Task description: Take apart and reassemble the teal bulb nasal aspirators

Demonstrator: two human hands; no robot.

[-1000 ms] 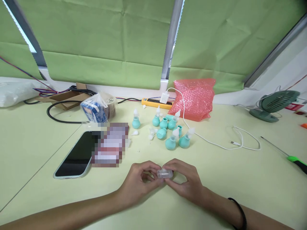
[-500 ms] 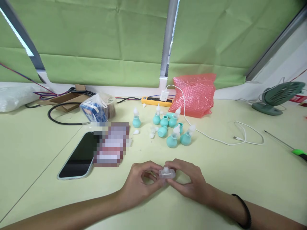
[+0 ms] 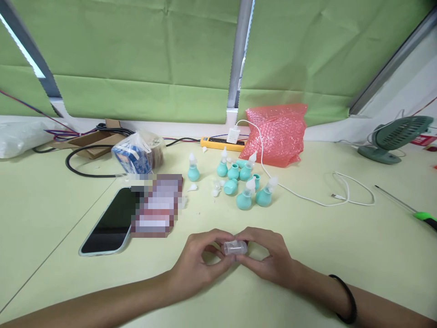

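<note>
Between the fingertips of both hands is a small clear plastic tube, lying sideways just above the table. My left hand pinches it with thumb and index finger from the left. From the right, my right hand grips it the same way, and the fingertips of both hands nearly meet. Beyond the hands stand several turquoise squeeze bulbs, some with clear pointed tips, such as this nasal aspirator and another. An open turquoise bulb lies on its side among them, near small clear plastic pieces.
To the left lie a phone and a blurred flat item, with a bagged packet behind. A yellow power strip, red bubble-wrap bag and white cable lie beyond. A screwdriver and green fan are at right.
The clear tube has been turned a little between the fingers; the stub on its top is now mostly covered by fingertips. Both hands stay in nearly the same place.
</note>
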